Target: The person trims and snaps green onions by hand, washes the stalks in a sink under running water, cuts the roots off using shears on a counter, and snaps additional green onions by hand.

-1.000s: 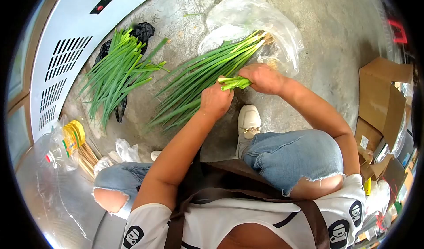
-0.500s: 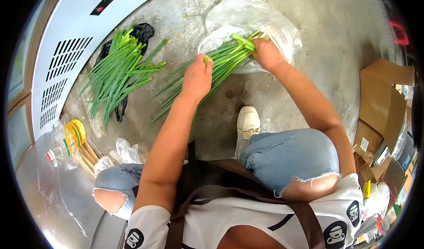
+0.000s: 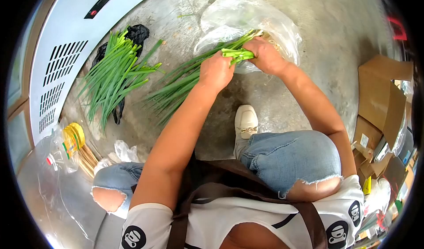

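Both of my hands meet over a bundle of long green onions (image 3: 176, 88), whose root ends lie on a clear plastic bag (image 3: 247, 12). My left hand (image 3: 216, 70) is closed around green stalks, with their cut ends showing above the fingers. Fingers wrapped, my right hand (image 3: 266, 56) grips short light-green stalk pieces (image 3: 237, 53) that reach across to my left hand. Farther left, a loose pile of green onions (image 3: 115, 68) rests partly on a black plastic bag (image 3: 138, 34) on the floor.
A white vented appliance (image 3: 70, 37) stands at the left. Nearer, wooden skewers (image 3: 87, 159) with yellow packaging lie by my left knee. Open cardboard boxes (image 3: 375, 94) stand at the right. My cream shoe (image 3: 246, 121) is below my hands.
My hands spread apart, the right over the root ends, then came together again. They are now higher, nearer the clear bag, than a second ago. The pile on the black bag stays put.
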